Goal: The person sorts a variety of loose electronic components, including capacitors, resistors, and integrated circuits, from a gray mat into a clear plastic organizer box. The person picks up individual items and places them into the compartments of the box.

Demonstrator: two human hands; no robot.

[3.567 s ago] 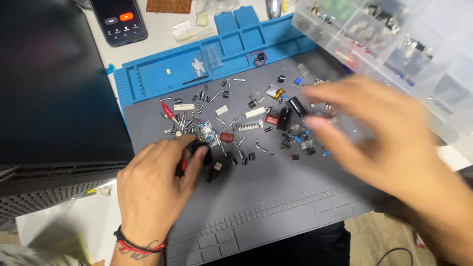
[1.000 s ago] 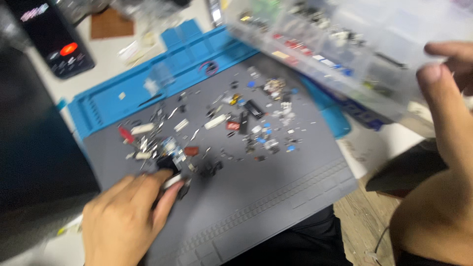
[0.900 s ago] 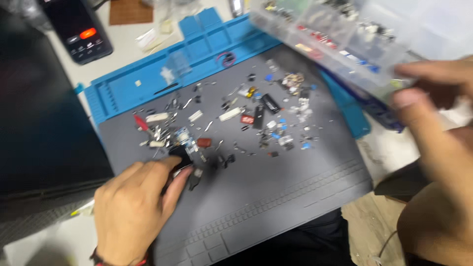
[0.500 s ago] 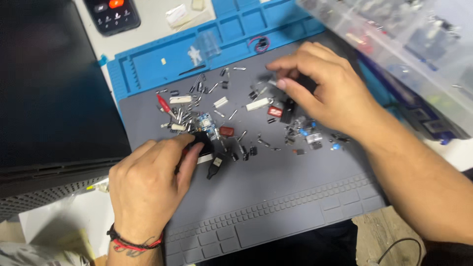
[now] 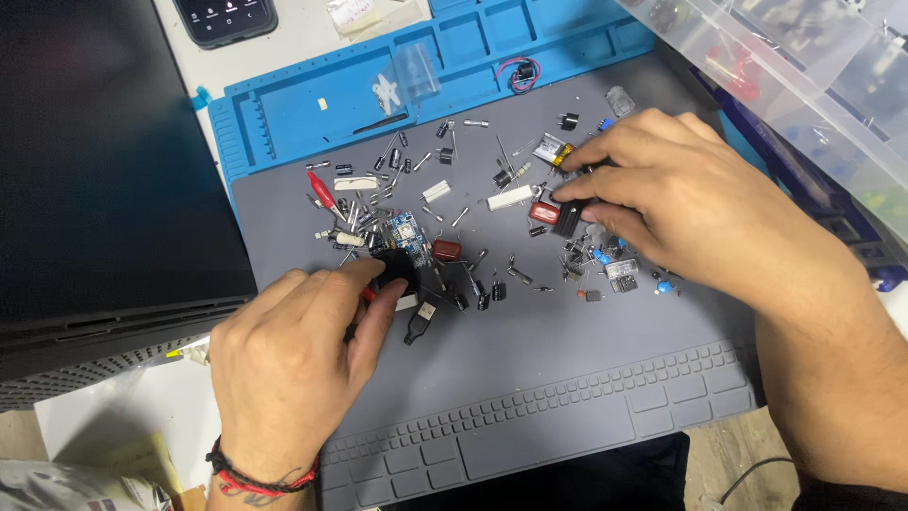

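On the grey mat (image 5: 567, 378), the left hand (image 5: 293, 364) at seven o'clock pins a round black part (image 5: 395, 268) under its fingertips, steadying it, while the right hand (image 5: 681, 203) at three o'clock pinches a small black ribbed block (image 5: 567, 219) among scattered parts, seemingly sorting.

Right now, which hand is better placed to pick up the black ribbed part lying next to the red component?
The right hand, probably. Its fingertips already rest at the black ribbed part, beside the red component. The left hand is across the grey mat, touching a round black part.
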